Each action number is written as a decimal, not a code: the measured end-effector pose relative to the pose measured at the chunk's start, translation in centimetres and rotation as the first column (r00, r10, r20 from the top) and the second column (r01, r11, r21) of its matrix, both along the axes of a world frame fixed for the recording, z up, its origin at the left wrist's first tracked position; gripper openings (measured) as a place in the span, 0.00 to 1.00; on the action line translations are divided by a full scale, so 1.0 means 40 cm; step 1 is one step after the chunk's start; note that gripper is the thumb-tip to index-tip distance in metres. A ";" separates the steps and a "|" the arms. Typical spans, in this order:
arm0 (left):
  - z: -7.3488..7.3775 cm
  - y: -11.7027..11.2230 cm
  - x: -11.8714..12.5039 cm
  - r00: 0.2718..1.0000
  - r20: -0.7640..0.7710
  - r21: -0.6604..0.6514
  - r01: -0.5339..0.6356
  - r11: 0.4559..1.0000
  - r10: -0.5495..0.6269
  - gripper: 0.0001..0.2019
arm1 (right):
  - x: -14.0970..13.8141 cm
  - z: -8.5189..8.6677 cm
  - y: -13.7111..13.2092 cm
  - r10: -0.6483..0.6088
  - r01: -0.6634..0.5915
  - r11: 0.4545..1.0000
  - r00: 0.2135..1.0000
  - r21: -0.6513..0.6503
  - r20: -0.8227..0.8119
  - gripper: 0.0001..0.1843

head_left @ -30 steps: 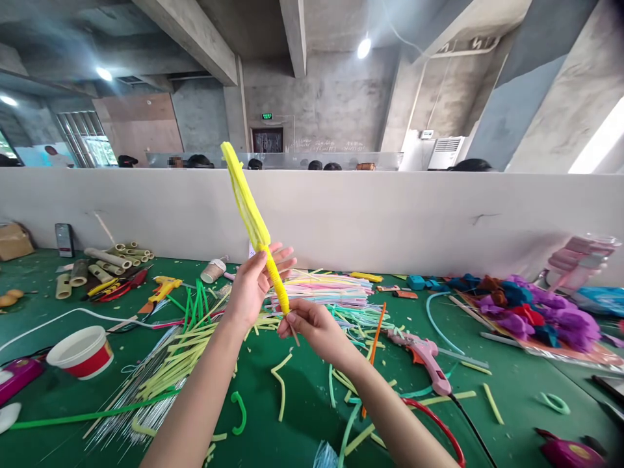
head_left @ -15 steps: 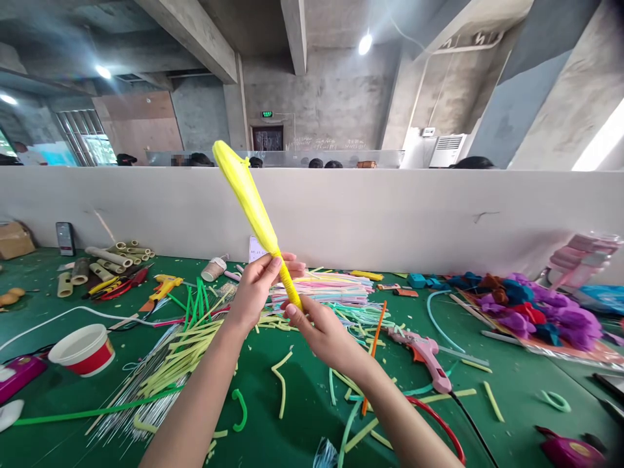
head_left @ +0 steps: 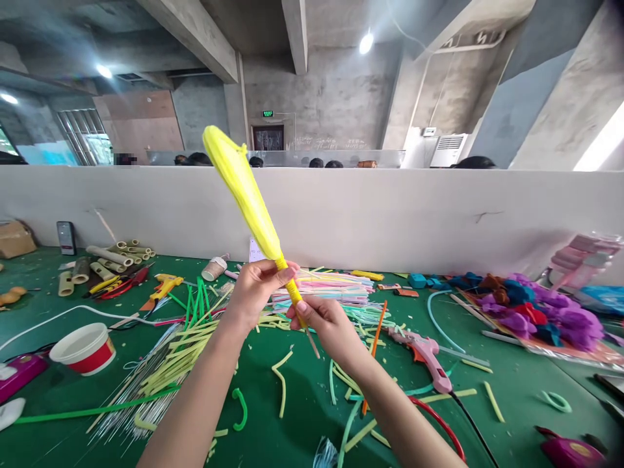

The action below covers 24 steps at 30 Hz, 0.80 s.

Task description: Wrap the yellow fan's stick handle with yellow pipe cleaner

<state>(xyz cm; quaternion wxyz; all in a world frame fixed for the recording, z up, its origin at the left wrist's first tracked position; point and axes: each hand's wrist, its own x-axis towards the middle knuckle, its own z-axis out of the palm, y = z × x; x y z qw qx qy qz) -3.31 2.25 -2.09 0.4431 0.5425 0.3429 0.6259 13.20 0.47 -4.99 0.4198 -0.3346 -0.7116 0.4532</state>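
Note:
A long yellow club-shaped craft piece [head_left: 244, 195] leans up and to the left above the table, wide at the top with a small nub on its right side. Its narrow handle is wrapped in yellow, and a thin brownish stick end [head_left: 312, 346] pokes out below. My left hand [head_left: 256, 289] pinches the handle just under the wide part. My right hand [head_left: 324, 322] is closed around the lower end of the handle, thumb on top. Behind the hands lies a bundle of pastel strips [head_left: 336, 287].
Yellow-green pipe cleaners [head_left: 185, 357] and wires spread at left near a paper cup [head_left: 84, 349]. To the right are a pink glue gun [head_left: 426, 357] with its cord and purple fluffy pieces [head_left: 560, 315]. A white partition [head_left: 390, 214] stands along the back.
The yellow piece has shifted slightly up and left at its top and appears nearer. The right hand's grip has changed, and the stick end now shows below it.

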 end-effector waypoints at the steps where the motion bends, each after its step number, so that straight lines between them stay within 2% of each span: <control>1: 0.003 -0.002 -0.007 0.999 -0.001 -0.004 0.039 0.999 -0.039 0.13 | -0.003 0.003 -0.005 0.045 -0.047 0.998 0.998 -0.040 -0.039 0.25; 4: 0.011 -0.004 -0.024 0.995 0.015 -0.008 0.100 0.995 -0.100 0.13 | -0.013 0.007 -0.015 0.089 -0.100 0.991 0.988 -0.089 -0.124 0.27; 9: 0.012 0.005 -0.035 0.996 0.034 -0.008 0.077 0.997 -0.076 0.11 | -0.009 0.016 -0.013 0.136 -0.154 0.979 0.982 -0.135 -0.134 0.32; 11: 0.012 0.007 -0.036 0.997 0.033 -0.009 0.071 0.997 -0.070 0.10 | -0.001 0.018 -0.008 0.123 -0.139 0.979 0.986 -0.146 -0.113 0.33; 13: 0.013 0.009 -0.037 0.997 0.036 -0.008 0.070 0.998 -0.070 0.11 | 0.003 0.015 -0.003 0.089 -0.093 0.991 0.995 -0.097 -0.043 0.29; 16: 0.011 0.012 -0.034 0.997 0.047 -0.011 0.066 0.998 -0.065 0.12 | -0.001 0.003 0.000 -0.019 0.013 0.997 0.996 0.074 0.091 0.21; 20: 0.003 0.018 -0.028 0.997 0.039 -0.023 0.060 0.998 -0.059 0.11 | -0.015 -0.014 -0.005 -0.238 0.187 0.935 0.961 0.302 0.144 0.14; 22: 0.001 0.019 -0.030 0.998 0.028 -0.027 0.061 0.998 -0.061 0.11 | -0.019 -0.016 -0.007 -0.272 0.219 0.926 0.952 0.306 0.140 0.12; 24: 0.001 0.018 -0.035 0.997 0.017 -0.030 0.074 0.997 -0.074 0.11 | -0.019 -0.013 -0.006 -0.215 0.180 0.956 0.967 0.231 0.137 0.13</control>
